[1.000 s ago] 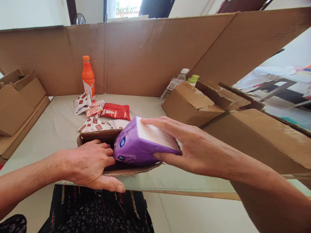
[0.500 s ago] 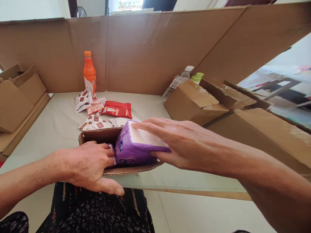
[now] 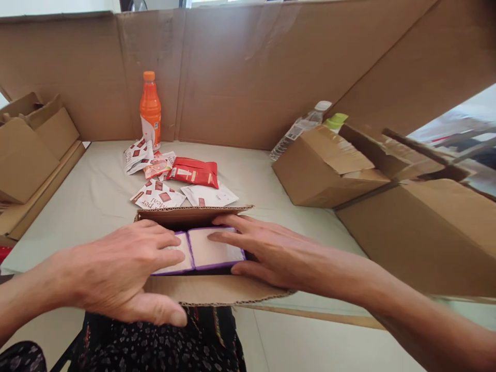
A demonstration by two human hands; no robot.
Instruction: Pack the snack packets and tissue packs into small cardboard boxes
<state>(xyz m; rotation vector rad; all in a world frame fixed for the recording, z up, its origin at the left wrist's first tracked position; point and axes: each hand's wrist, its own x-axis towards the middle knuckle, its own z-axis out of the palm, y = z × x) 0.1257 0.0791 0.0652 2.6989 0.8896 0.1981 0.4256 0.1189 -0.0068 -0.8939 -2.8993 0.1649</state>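
Two purple-edged tissue packs lie side by side inside a small open cardboard box (image 3: 232, 290) near the table's front edge. Across the left tissue pack (image 3: 185, 258) rest the outstretched fingers of my left hand (image 3: 127, 268), its thumb apart over the near flap. My right hand (image 3: 263, 250) is spread over the right end of the other tissue pack (image 3: 213, 253), fingertips on its pale top and thumb by its near corner. Neither hand is wrapped around a pack. The sides of both packs are hidden down in the box.
Behind the box lie white snack pouches (image 3: 158, 195) and a red packet (image 3: 196, 172). An orange drink bottle (image 3: 150, 113) stands by the cardboard wall (image 3: 232, 77). On the right, a clear bottle (image 3: 300, 129) leans beside cardboard boxes (image 3: 321, 165); more cardboard boxes (image 3: 29, 155) sit left.
The right tissue pack has gone down from a tilt into the box, flat beside the other. My right hand has loosened around it, and my left hand has come up onto the left pack's top.
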